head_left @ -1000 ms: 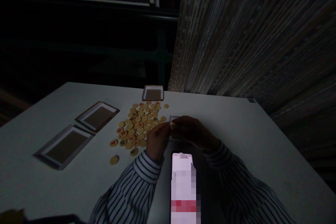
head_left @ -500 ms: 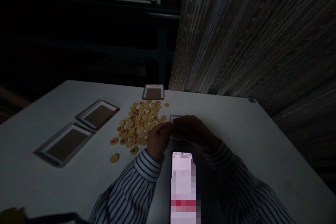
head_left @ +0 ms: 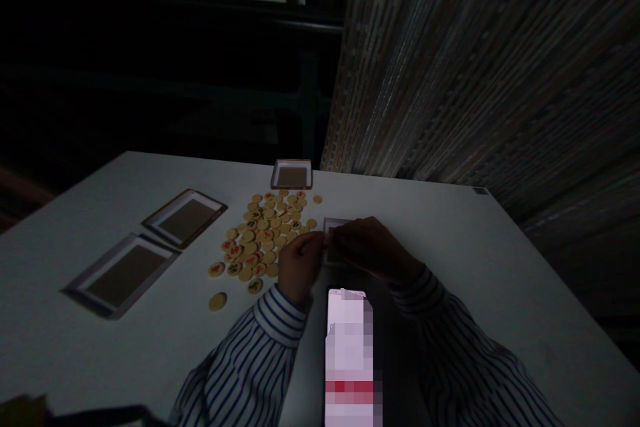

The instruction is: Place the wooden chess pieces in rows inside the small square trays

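In the head view, it is dark, and the two hands meet over a small box on the table. The left hand is curled, with its thumb and fingers close together. The right hand bends over the box, and its fingertips come right up to the left ones. It is too dark to tell how far open the fingers are, or if they have hold of something small.

The round pieces lie in a messy heap just left of the box. Some show red marks, some black marks, and many show plain tops. They are not in rows or stacks. One plain piece sits alone, near and left of the heap.

All the pieces I can see well are out on the table, so I think not much is done and most are left to handle. The hands hide what is in the box.

A far tray sits behind the heap, and two left trays lie side by side. A bright phone lies near, between the sleeves.
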The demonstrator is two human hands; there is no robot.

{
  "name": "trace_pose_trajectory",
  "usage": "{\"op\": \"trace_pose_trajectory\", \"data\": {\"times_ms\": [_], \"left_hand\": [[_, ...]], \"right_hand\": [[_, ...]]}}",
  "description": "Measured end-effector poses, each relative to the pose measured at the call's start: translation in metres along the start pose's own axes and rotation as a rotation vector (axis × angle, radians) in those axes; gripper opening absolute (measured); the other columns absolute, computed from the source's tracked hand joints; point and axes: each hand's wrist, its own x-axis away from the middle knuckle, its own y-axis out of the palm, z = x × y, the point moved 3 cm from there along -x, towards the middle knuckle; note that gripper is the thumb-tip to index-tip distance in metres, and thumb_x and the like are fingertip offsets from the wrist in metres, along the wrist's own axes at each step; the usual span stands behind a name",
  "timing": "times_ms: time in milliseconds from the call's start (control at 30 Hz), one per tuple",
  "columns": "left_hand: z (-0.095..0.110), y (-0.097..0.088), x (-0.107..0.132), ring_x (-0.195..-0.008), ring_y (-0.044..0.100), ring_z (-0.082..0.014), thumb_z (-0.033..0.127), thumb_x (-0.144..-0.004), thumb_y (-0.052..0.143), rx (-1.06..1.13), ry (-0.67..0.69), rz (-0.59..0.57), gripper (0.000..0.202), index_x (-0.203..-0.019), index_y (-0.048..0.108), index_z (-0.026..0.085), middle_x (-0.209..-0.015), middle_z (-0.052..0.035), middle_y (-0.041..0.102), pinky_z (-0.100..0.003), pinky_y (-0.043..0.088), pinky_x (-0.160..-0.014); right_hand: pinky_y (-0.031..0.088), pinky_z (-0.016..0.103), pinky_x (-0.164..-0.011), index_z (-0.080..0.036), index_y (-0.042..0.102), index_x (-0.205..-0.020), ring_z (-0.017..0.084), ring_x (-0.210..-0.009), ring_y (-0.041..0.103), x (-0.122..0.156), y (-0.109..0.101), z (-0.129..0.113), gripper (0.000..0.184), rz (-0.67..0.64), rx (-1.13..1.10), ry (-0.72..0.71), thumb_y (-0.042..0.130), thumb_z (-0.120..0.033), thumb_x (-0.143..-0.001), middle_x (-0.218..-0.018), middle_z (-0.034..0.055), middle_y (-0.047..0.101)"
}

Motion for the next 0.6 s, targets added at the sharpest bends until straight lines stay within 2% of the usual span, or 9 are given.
{"op": "trace_pose_trajectory", "data": {"times_ms": [100,233,433,600], "left_hand": [[0.002,-0.001,0.000,-0.063,0.062,-0.0160,0.031,-0.066,0.064,-0.016,-0.013,0.018,0.017,-0.074,0.070,0.017,-0.067,-0.0035,0.070,-0.025,0.049,-0.059],[-0.002,-0.002,-0.001,-0.061,0.061,-0.0158,0.032,-0.067,0.062,-0.119,0.026,-0.008,0.020,-0.077,0.070,0.017,-0.065,-0.0034,0.068,-0.026,0.047,-0.057],[-0.012,-0.003,-0.002,-0.067,0.061,-0.0169,0.026,-0.070,0.057,-0.304,0.130,-0.069,0.022,-0.086,0.070,0.018,-0.081,-0.0069,0.069,-0.029,0.047,-0.065],[-0.015,-0.003,-0.003,-0.073,0.060,-0.0187,0.023,-0.069,0.057,-0.394,0.210,-0.074,0.021,-0.085,0.070,0.020,-0.083,-0.0069,0.068,-0.033,0.046,-0.073]], "right_hand": [[0.031,0.026,-0.062,-0.019,0.060,-0.080,0.011,-0.065,0.054,0.001,-0.002,0.001,0.021,-0.015,0.064,-0.030,0.044,-0.029,-0.088,-0.073,0.0016,0.064],[0.033,0.024,-0.060,-0.018,0.060,-0.080,0.010,-0.063,0.055,0.002,-0.005,0.003,0.017,-0.046,0.036,-0.014,0.047,-0.027,-0.086,-0.072,0.0013,0.065],[0.032,0.023,-0.055,-0.019,0.063,-0.082,0.009,-0.061,0.056,0.005,0.000,0.011,0.017,-0.098,-0.018,0.005,0.049,-0.027,-0.085,-0.073,0.0002,0.066],[0.033,0.024,-0.055,-0.020,0.064,-0.080,0.011,-0.063,0.057,0.007,0.007,0.014,0.015,-0.134,0.005,-0.021,0.052,-0.028,-0.083,-0.073,0.0009,0.066]]}}
